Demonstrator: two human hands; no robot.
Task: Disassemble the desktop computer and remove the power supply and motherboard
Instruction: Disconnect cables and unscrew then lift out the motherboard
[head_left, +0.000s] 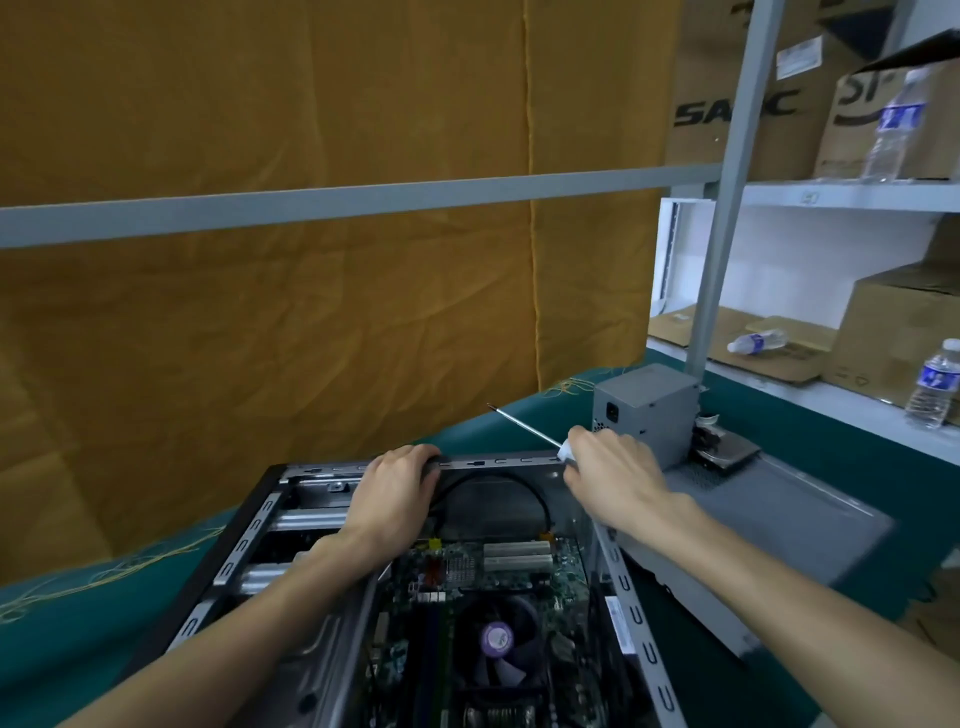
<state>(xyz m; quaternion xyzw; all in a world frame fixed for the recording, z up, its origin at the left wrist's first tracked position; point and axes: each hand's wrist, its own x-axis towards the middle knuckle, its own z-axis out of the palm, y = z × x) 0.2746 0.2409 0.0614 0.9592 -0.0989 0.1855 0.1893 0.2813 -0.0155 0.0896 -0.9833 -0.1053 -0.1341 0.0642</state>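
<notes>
computer case (498, 461): open, side panel off, lying flat on the green cloth | motherboard (498, 577): green, flat inside the case, round cpu fan (496, 642) on its near part | power supply (644, 410): grey metal box, out of the case, upright just beyond the case's far right corner

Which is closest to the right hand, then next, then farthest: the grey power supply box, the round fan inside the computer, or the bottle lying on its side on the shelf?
From the right hand:
1. Power supply: just behind the hand, on the green cloth.
2. Fan: down inside the case, nearer the person.
3. Lying bottle: far off on the low shelf, back right.
</notes>
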